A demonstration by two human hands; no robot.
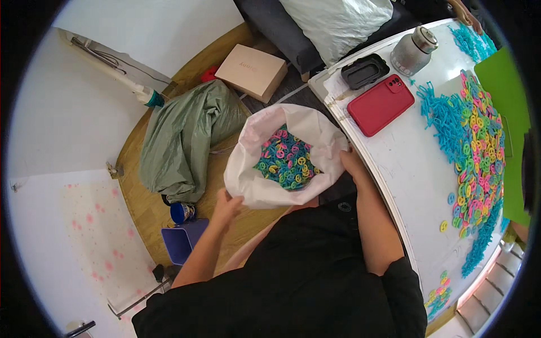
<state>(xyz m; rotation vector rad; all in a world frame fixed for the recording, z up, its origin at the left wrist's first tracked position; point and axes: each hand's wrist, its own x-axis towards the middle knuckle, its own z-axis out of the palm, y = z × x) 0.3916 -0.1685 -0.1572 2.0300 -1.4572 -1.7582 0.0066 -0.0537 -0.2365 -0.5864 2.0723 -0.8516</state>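
Observation:
A white open-topped bag (pixel 241 172) hangs in front of my body, its rim folded outward. Many small plastic pieces in blue, pink, yellow and green (pixel 286 160) lie inside it. My left hand (pixel 226 207) is closed on the bag's lower left edge. On the other side, by the table's edge, my right hand (pixel 351 162) grips the bag, its fingers partly hidden behind the white material.
On the white table (pixel 406 186) at right lie a red phone (pixel 378 107), a black tray (pixel 365 71), a metal bottle (pixel 414 52), blue pieces (pixel 445 121) and coloured round pieces (pixel 482 152). Another person's hand (pixel 468 18) is beyond. A green sack (pixel 186 141), box (pixel 251 72) and bin (pixel 177 245) stand left.

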